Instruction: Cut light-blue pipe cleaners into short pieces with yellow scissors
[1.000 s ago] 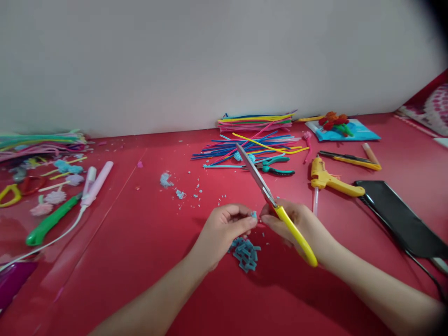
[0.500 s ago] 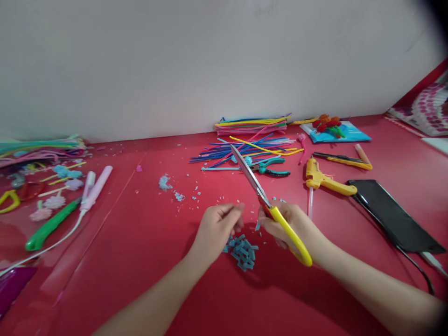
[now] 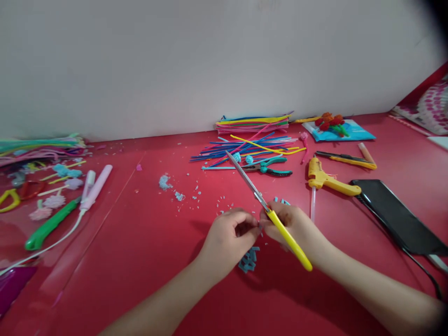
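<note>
In my right hand (image 3: 294, 224) is a pair of scissors (image 3: 285, 235) with yellow handles, blades pointing up and left toward the back of the table. My left hand (image 3: 233, 233) is closed in a pinch, its fingertips meeting those of my right hand. Whatever lies between the fingertips is too small and hidden to make out. Just below my hands lies a pile of short blue cut pieces (image 3: 248, 260), partly covered by my left hand. A few more blue pieces (image 3: 282, 201) show behind my right hand.
Pliers (image 3: 268, 169) and loose pipe cleaners (image 3: 241, 147) lie behind my hands. To the right are a yellow glue gun (image 3: 325, 179), a utility knife (image 3: 350, 159) and a black phone-like slab (image 3: 395, 214). A pink corded tool (image 3: 96, 189) and a green-handled tool (image 3: 52, 224) lie left.
My left hand has moved right, from beside my right hand until the fingertips meet. It now covers more of the blue pile. The scissors have tilted slightly further left.
</note>
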`<action>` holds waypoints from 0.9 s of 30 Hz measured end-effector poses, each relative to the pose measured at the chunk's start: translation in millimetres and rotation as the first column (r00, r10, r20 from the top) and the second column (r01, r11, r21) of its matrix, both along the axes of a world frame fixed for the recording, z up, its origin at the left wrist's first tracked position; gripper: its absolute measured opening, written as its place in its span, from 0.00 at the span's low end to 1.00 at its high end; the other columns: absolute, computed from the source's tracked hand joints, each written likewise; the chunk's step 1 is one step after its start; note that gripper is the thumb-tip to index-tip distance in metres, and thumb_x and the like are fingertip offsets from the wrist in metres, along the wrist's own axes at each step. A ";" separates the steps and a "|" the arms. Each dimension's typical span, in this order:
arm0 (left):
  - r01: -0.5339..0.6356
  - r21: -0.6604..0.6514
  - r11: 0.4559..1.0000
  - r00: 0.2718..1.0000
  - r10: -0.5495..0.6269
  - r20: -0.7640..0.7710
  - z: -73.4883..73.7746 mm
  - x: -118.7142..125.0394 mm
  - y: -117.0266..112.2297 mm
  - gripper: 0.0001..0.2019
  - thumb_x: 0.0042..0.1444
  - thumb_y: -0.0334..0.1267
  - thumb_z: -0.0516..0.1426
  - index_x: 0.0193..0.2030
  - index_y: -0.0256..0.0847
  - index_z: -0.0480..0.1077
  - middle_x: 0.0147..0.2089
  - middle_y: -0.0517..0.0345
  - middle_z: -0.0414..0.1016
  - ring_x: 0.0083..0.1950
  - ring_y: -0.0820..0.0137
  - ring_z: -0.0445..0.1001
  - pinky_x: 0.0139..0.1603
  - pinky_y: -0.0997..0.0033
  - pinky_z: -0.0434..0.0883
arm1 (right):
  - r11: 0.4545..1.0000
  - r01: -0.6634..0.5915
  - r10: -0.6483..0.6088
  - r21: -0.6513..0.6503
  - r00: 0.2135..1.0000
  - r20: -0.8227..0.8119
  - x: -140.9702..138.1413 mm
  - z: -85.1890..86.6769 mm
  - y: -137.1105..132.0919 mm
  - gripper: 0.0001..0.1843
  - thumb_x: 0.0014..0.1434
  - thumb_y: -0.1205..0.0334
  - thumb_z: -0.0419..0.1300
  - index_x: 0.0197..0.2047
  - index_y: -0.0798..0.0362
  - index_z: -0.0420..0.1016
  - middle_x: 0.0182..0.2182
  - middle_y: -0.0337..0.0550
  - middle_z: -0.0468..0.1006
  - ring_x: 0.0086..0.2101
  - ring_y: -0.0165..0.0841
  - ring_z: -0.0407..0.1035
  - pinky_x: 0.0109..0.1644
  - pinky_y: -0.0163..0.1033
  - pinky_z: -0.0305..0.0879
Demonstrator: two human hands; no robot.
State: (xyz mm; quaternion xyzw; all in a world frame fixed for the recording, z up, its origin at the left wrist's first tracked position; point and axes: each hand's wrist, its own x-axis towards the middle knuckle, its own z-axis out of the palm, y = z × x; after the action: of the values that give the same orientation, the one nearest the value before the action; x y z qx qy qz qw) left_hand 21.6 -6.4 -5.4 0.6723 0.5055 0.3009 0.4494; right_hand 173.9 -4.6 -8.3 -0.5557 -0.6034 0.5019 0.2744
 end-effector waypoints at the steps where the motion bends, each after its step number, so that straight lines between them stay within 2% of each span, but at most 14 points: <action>1: 0.000 0.001 1.000 1.000 0.000 0.000 -1.2 0.4 -0.3 0.03 0.47 0.32 0.54 0.26 0.39 0.68 0.26 0.60 0.68 0.27 0.74 0.67 0.28 0.76 0.64 | 1.000 0.000 0.000 0.002 1.000 0.004 -0.4 -1.0 -0.2 0.04 0.46 0.67 0.51 0.23 0.52 0.57 0.14 0.27 0.52 0.14 0.20 0.51 0.18 0.29 0.44; 5: -0.018 -0.017 1.000 0.999 0.019 0.036 -2.2 0.1 -0.4 0.02 0.46 0.31 0.54 0.26 0.38 0.68 0.26 0.61 0.68 0.27 0.74 0.66 0.29 0.76 0.63 | 1.000 -0.010 0.010 0.017 1.000 0.012 0.4 -2.0 0.9 0.07 0.49 0.62 0.52 0.23 0.52 0.56 0.13 0.27 0.53 0.14 0.21 0.51 0.18 0.29 0.44; 8: -0.083 -0.139 0.987 0.979 0.107 0.173 0.6 -3.9 2.9 0.02 0.46 0.33 0.56 0.27 0.38 0.69 0.25 0.62 0.67 0.26 0.75 0.65 0.28 0.77 0.63 | 0.993 -0.047 0.033 0.111 0.992 0.125 6.3 0.8 2.4 0.11 0.51 0.54 0.52 0.24 0.52 0.58 0.14 0.29 0.56 0.16 0.23 0.53 0.19 0.30 0.44; 10: -0.151 -0.228 0.962 0.933 0.215 0.288 2.1 -8.2 6.7 0.03 0.46 0.35 0.57 0.27 0.37 0.69 0.23 0.63 0.67 0.24 0.77 0.64 0.26 0.78 0.63 | 0.978 -0.097 0.040 0.186 0.958 0.285 11.4 2.7 2.6 0.15 0.50 0.49 0.54 0.25 0.52 0.59 0.16 0.31 0.59 0.17 0.25 0.55 0.20 0.31 0.44; 12: -0.207 -0.283 0.937 0.863 0.311 0.397 2.5 -12.9 10.8 0.04 0.45 0.35 0.58 0.28 0.38 0.69 0.22 0.64 0.67 0.23 0.78 0.64 0.25 0.79 0.63 | 0.957 -0.158 0.033 0.243 0.892 0.451 15.2 3.2 1.8 0.18 0.48 0.45 0.54 0.27 0.51 0.58 0.17 0.32 0.62 0.18 0.26 0.57 0.21 0.31 0.45; 15: -0.244 -0.300 0.922 0.765 0.373 0.525 2.3 -18.4 15.3 0.04 0.44 0.33 0.59 0.29 0.37 0.70 0.23 0.63 0.68 0.24 0.78 0.65 0.25 0.79 0.63 | 0.925 -0.254 0.030 0.282 0.790 0.612 17.0 -0.3 -0.3 0.21 0.48 0.39 0.52 0.31 0.50 0.58 0.19 0.34 0.66 0.20 0.30 0.62 0.22 0.32 0.46; 17: -0.252 -0.285 0.925 0.730 0.375 0.571 2.8 -20.8 17.0 0.02 0.45 0.31 0.59 0.28 0.36 0.70 0.24 0.62 0.68 0.25 0.79 0.65 0.25 0.80 0.63 | 0.907 -0.310 0.041 0.284 0.738 0.674 17.1 -4.7 -1.2 0.21 0.49 0.39 0.50 0.32 0.50 0.57 0.20 0.36 0.68 0.21 0.32 0.64 0.22 0.33 0.46; 21: -0.262 -0.255 0.931 0.708 0.365 0.605 5.2 -23.4 18.1 0.01 0.46 0.30 0.58 0.27 0.36 0.70 0.23 0.62 0.68 0.25 0.79 0.65 0.26 0.80 0.62 | 0.878 -0.378 0.038 0.294 0.667 0.744 20.0 -14.2 -1.3 0.17 0.52 0.44 0.49 0.32 0.50 0.57 0.20 0.37 0.69 0.21 0.34 0.66 0.23 0.34 0.45; 27: -0.251 -0.250 0.935 0.703 0.353 0.617 5.8 -26.0 18.7 0.02 0.47 0.29 0.57 0.27 0.36 0.70 0.24 0.61 0.68 0.26 0.79 0.65 0.27 0.80 0.62 | 0.833 -0.431 0.001 0.347 0.628 0.778 25.9 -22.4 -1.0 0.14 0.54 0.48 0.49 0.35 0.51 0.58 0.20 0.38 0.70 0.21 0.34 0.67 0.22 0.35 0.43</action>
State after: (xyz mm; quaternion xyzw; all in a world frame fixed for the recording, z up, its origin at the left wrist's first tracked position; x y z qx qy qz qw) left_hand -4.4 12.4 0.4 0.3975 0.4409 0.5476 0.5896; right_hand 199.8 -5.6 -30.7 -0.5403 -0.8346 0.0817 0.0701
